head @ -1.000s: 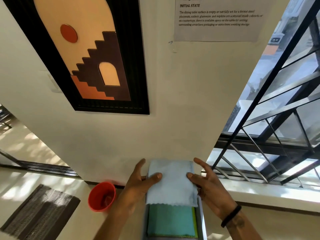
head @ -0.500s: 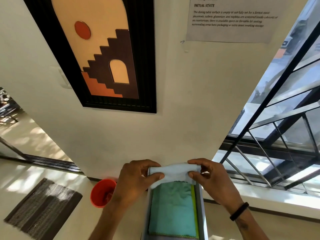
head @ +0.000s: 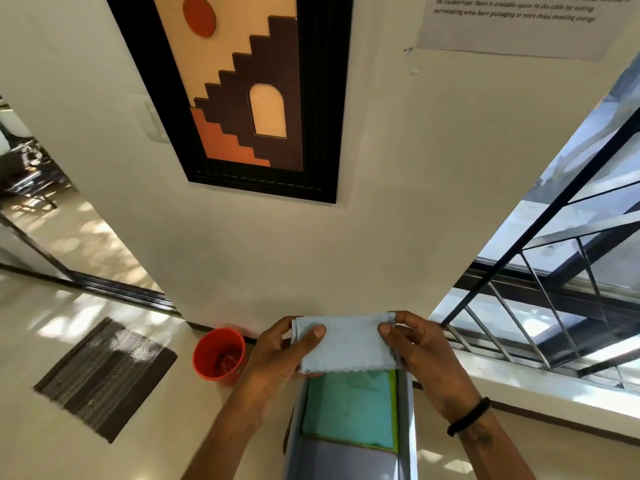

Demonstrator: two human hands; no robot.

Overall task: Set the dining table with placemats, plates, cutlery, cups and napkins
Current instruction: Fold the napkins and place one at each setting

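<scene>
Napkin (head: 346,344), pale blue and flat open a second ago, is now folded in half, pinched at each end by the left hand (head: 280,351) and right hand (head: 420,348) above the teal cloth (head: 349,407), seemingly ready for the table.

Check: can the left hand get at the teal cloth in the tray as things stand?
Probably not yet. The left hand and right hand both pinch the light blue napkin, which hangs over the far end of the teal cloth. The cloth's near part lies uncovered in the grey tray, so a freed hand could likely reach it.
</scene>
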